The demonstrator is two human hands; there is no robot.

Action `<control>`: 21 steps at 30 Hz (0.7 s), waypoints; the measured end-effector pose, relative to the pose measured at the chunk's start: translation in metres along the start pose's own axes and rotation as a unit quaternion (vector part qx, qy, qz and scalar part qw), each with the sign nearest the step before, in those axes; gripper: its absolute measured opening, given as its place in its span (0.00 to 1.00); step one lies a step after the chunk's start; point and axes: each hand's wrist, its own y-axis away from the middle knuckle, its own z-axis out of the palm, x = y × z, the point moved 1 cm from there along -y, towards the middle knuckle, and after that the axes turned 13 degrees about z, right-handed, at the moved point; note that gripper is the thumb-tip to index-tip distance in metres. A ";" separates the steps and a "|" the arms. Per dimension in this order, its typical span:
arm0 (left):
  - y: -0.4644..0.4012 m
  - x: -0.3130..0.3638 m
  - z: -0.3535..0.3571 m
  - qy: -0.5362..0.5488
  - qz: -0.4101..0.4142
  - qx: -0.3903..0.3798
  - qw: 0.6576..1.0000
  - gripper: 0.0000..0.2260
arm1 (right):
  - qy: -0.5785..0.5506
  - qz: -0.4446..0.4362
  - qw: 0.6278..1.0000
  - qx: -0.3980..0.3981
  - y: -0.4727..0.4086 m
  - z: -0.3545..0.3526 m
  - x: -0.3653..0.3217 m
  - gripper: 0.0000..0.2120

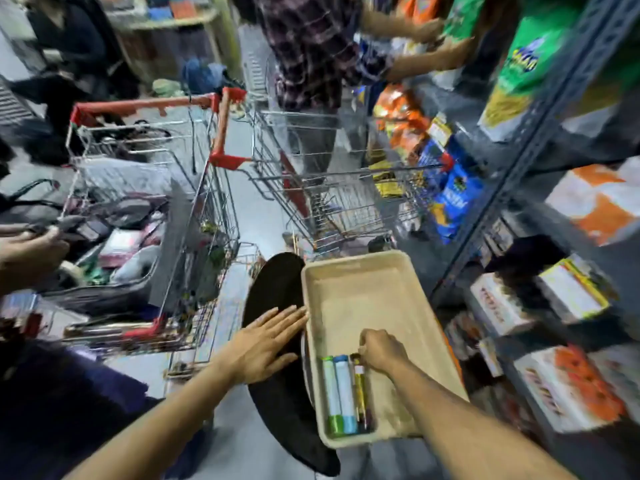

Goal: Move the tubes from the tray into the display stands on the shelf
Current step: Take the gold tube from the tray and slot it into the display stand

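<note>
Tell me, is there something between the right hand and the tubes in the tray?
Nothing visible. The right hand is already inside the beige tray, its fingertips at the top end of the yellow tube. The green tube and blue tube lie beside it, uncovered. The left hand rests flat outside the tray.

Matt beige tray (363, 292), looks like moulded pulp or dull plastic, slightly rough. Smooth glossy plastic on the tubes (341, 393). Black seat (277, 289) under it, soft matt cloth. Shiny wire-metal carts (194, 202) with red plastic handles. Grey painted metal shelf (540, 133), glossy foil snack bags (450, 199).
</note>
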 end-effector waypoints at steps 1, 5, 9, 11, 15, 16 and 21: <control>-0.002 -0.003 0.006 0.000 -0.002 0.000 1.000 0.30 | 0.017 0.009 1.000 -0.019 -0.004 0.008 0.001 0.13; -0.006 -0.012 0.022 -0.008 -0.006 0.007 1.000 0.30 | 0.051 0.006 0.998 -0.047 -0.017 0.025 -0.001 0.15; -0.005 -0.016 0.027 -0.015 0.000 0.018 1.000 0.30 | 0.044 0.005 0.997 -0.057 -0.028 0.031 -0.009 0.13; -0.005 -0.015 0.027 -0.009 0.003 0.022 1.000 0.30 | 0.043 0.013 0.997 -0.059 -0.029 0.031 -0.013 0.13; -0.005 -0.013 0.025 -0.011 0.003 0.028 1.000 0.30 | 0.031 0.029 0.994 -0.105 -0.030 0.019 -0.017 0.20; -0.004 -0.011 0.024 -0.004 -0.002 0.033 0.999 0.30 | 0.027 0.029 0.992 -0.121 -0.029 0.012 -0.017 0.22; -0.019 0.000 0.002 0.041 0.002 0.079 0.996 0.30 | -0.002 -0.022 0.990 -0.140 -0.002 -0.053 -0.001 0.15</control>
